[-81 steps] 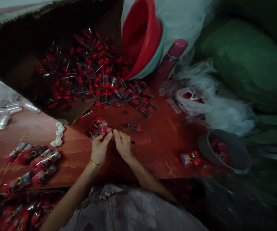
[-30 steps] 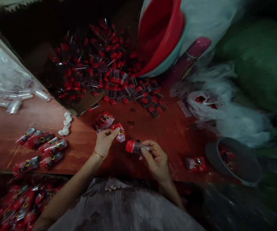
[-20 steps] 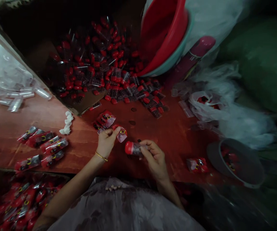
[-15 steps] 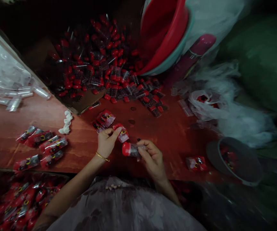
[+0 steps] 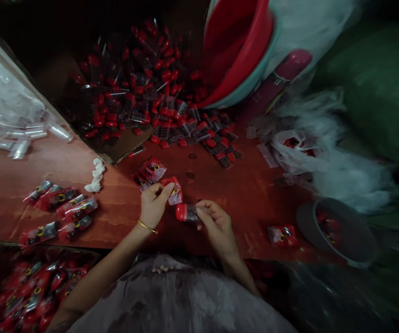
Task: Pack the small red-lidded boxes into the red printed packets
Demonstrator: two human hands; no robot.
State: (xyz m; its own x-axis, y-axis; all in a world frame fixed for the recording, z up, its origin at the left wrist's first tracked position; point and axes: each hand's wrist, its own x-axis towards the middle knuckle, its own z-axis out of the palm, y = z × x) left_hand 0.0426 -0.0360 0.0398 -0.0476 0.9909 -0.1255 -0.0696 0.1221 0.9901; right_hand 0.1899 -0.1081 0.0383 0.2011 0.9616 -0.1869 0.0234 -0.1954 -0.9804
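Observation:
Between thumb and fingers, my left hand [image 5: 153, 203] pinches a small red printed plastic sleeve [image 5: 175, 192] with a clear end. My right hand [image 5: 216, 224] grips a clear container with a red cap [image 5: 186, 212], dark contents showing through its wall. The container lies level, its red cap pointing left, just below the sleeve. Whether cap and sleeve touch I cannot tell. Just beyond my left hand a few flat red sleeves [image 5: 152, 170] lie on the red table [image 5: 248, 189].
A tipped cardboard box [image 5: 130, 143] spills many red-capped containers [image 5: 171, 115]. Red and teal basins [image 5: 265, 41] lean beside a pink spray can [image 5: 286, 69]. Sleeved containers [image 5: 60, 203] lie at left; more fill a box [image 5: 29, 291] below. A grey tub [image 5: 345, 231] stands right.
My right hand has shifted slightly upward with the container, bringing its red cap nearer the sleeve. The sleeve in my left hand has turned a little and moved slightly left.

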